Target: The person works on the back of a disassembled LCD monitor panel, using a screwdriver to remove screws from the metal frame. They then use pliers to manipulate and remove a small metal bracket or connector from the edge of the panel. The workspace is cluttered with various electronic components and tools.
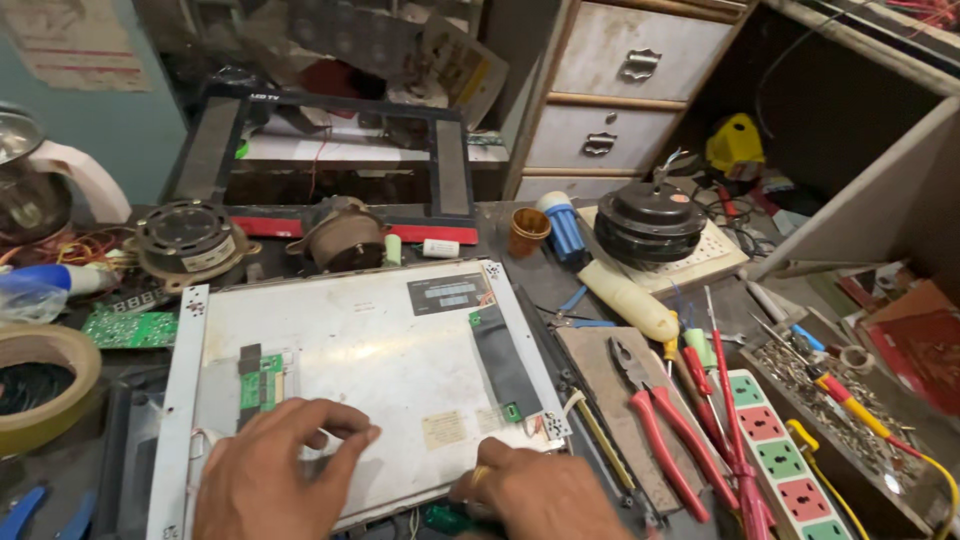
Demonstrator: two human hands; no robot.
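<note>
A flat metal display panel (370,350) lies back-up on the workbench, with a small green circuit strip (262,380) at its left and a black ribbon cable (503,365) at its right. My left hand (270,475) rests on the panel's near left part, fingers curled and apart, holding nothing. My right hand (535,495) sits at the panel's near right edge, fingers closed over a small green-handled tool (445,518); most of that tool is hidden.
Red-handled pliers (660,425) and red screwdrivers (725,400) lie right of the panel beside a white power strip (790,460). Two round motors (190,238) (345,238) and a black empty screen frame (330,160) stand behind. A tape roll (45,385) sits left; drawers (620,90) at back.
</note>
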